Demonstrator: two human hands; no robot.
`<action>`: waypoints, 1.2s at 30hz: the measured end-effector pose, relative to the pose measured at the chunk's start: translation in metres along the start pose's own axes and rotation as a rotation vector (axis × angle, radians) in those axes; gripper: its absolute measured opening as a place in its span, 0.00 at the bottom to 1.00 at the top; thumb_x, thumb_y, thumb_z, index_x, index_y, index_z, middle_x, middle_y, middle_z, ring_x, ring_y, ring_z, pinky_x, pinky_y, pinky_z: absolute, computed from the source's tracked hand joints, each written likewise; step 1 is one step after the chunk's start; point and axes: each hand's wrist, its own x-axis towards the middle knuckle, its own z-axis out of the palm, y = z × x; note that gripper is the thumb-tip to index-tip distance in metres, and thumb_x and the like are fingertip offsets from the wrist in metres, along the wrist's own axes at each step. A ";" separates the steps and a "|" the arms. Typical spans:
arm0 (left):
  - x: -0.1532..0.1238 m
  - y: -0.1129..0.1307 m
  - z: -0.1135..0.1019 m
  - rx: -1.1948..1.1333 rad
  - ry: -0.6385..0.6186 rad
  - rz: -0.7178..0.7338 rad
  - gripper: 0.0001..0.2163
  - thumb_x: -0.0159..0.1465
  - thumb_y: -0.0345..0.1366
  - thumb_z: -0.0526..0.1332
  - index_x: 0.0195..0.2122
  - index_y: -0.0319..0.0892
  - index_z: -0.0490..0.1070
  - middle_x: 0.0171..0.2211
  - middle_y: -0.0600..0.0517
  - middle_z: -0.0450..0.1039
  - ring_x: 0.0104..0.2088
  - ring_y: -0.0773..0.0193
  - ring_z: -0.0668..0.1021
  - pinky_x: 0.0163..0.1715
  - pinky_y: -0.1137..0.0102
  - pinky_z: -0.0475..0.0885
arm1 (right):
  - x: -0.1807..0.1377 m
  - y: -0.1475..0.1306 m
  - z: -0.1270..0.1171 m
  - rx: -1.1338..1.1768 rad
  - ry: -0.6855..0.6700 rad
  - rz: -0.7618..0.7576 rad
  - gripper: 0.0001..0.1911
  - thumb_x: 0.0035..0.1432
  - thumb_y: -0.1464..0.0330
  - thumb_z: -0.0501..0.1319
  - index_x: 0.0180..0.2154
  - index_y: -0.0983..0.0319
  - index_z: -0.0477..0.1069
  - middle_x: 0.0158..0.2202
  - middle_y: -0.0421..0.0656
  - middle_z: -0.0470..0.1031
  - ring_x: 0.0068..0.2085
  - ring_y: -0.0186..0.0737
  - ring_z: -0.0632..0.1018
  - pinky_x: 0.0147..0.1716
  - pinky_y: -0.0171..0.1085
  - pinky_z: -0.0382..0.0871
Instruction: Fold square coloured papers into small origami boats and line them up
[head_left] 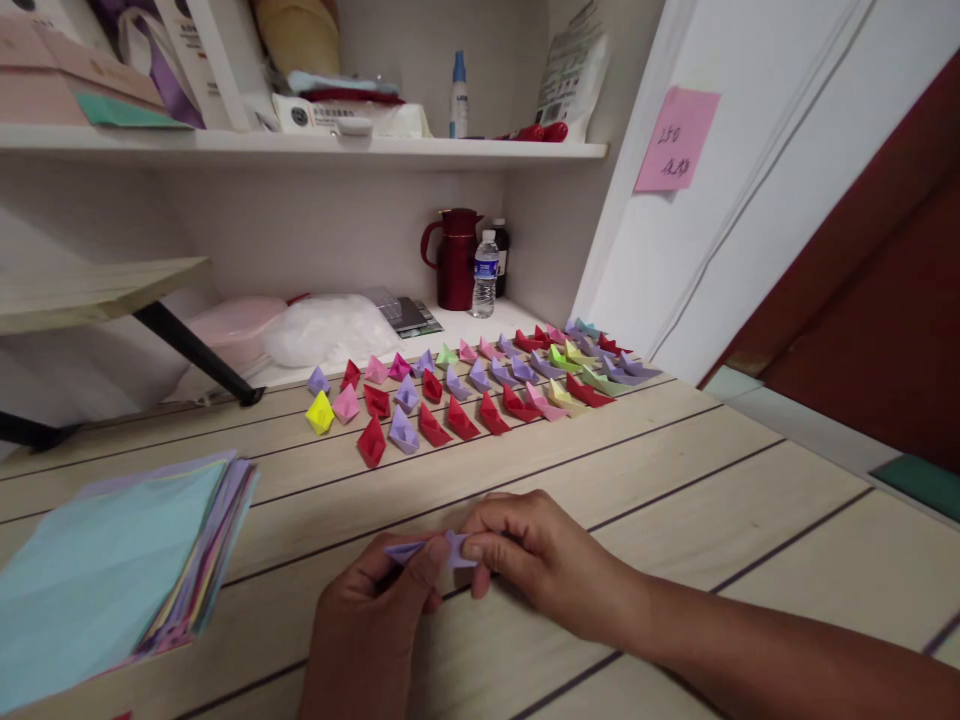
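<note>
A small piece of folded lilac paper [459,549] is held between my two hands, just above the wooden tabletop. My left hand [390,590] pinches its left part between thumb and fingers. From the other side, my right hand [517,545] grips the right end with thumb and forefinger. Most of the paper is hidden by my fingers, so its full shape cannot be made out. Beyond my hands, several folded paper boats [463,420] in red, lilac, pink, yellow and green stand in rows. To the left lies a stack of coloured paper [112,570], light blue on top.
Behind the boats, a dark red jug [456,262] and a water bottle [486,275] stand in the cabinet. A clear plastic bag [330,330] lies left of them. A small raised stand [105,290] with black legs rests at the table's back left. A white shelf [465,150] runs above.
</note>
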 end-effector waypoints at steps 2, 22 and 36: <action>0.000 0.000 0.001 0.016 0.005 0.017 0.14 0.44 0.46 0.72 0.25 0.42 0.80 0.14 0.57 0.68 0.21 0.68 0.68 0.25 0.74 0.62 | 0.001 0.001 0.000 0.009 0.008 0.026 0.14 0.64 0.64 0.59 0.29 0.63 0.76 0.25 0.41 0.78 0.29 0.34 0.77 0.33 0.31 0.69; 0.000 -0.003 0.005 -0.071 0.001 0.047 0.11 0.42 0.42 0.74 0.23 0.41 0.80 0.13 0.57 0.69 0.18 0.71 0.69 0.22 0.77 0.64 | 0.001 0.012 0.002 0.291 -0.004 0.167 0.20 0.42 0.57 0.74 0.27 0.64 0.72 0.24 0.37 0.74 0.26 0.32 0.72 0.27 0.30 0.63; 0.005 -0.006 0.000 -0.157 -0.015 -0.044 0.14 0.40 0.42 0.75 0.26 0.40 0.81 0.12 0.56 0.69 0.18 0.72 0.69 0.22 0.76 0.60 | 0.001 0.003 -0.001 0.435 -0.134 0.215 0.20 0.55 0.53 0.65 0.30 0.64 0.71 0.23 0.40 0.75 0.28 0.36 0.76 0.34 0.34 0.66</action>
